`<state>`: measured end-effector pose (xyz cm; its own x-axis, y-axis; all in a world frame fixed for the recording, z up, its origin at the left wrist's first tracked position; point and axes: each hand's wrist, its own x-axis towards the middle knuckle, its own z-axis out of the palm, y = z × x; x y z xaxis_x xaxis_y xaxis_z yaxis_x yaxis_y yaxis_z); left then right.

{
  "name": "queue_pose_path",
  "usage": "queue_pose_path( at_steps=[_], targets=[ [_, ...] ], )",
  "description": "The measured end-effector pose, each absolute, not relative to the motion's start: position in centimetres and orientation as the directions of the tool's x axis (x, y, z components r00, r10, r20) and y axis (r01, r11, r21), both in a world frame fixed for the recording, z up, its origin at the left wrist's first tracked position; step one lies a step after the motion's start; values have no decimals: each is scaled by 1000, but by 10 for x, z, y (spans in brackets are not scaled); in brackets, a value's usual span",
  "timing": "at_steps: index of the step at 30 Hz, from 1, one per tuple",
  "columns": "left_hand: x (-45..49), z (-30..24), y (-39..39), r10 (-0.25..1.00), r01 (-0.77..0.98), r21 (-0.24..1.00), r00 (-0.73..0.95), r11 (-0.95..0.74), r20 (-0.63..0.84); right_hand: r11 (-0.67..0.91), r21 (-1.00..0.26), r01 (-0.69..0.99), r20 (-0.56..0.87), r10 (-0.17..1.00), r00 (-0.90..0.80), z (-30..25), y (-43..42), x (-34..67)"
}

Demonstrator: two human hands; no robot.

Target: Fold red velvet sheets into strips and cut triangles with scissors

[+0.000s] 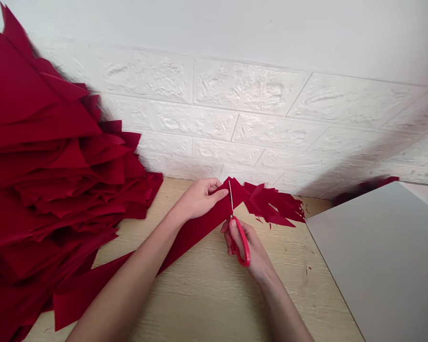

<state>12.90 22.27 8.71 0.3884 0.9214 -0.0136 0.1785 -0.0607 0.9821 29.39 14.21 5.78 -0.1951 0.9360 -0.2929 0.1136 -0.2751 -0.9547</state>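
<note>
My left hand (199, 199) pinches a long strip of red felt (196, 232) near its jagged end. My right hand (248, 249) grips red-handled scissors (241, 242), their thin metal blades standing upright and closing on the strip just beyond my left fingers. A fringe of cut red felt (273, 205) lies on the far side of the scissors, joined to or touching the strip. A large heap of red felt pieces (50, 180) fills the left side and reaches towards my left forearm.
The light wood tabletop (214, 294) carries small red scraps and meets a white brick-textured wall (235, 109) at the back. A flat grey board (381, 261) covers the right corner, with a dark red piece (365, 188) behind it.
</note>
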Motion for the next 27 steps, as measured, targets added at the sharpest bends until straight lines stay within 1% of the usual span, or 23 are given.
queue_pose_path(
  at_steps=[6,10,13,16,19,21,23,25,27],
  targets=[
    [130,80,225,917,165,986,397,-27,-42,-314,-940,136,-335,924,-183,51,144,299],
    [131,77,224,895,128,992,440,16,-72,-314,-946,85,-325,923,-205,52,144,298],
    [132,76,224,882,126,992,469,-4,-56,-310,-950,38,-311,931,-194,51,144,298],
    [133,75,224,882,138,990,470,-25,-43,-329,-943,54,-333,927,-170,49,145,300],
    [135,75,224,862,139,990,505,-25,-49,-349,-936,48,-352,918,-182,49,146,301],
    [136,76,223,843,132,991,535,-22,-52,-330,-944,27,-329,925,-188,50,148,300],
    [136,79,222,839,118,993,543,-24,-44,-276,-961,-21,-270,950,-155,51,152,300],
    [134,82,221,858,122,992,513,-33,-34,-220,-973,-65,-212,971,-112,52,155,303],
    [132,84,219,883,137,990,469,-43,-26,-195,-979,-51,-192,979,-69,53,155,308]
  ],
)
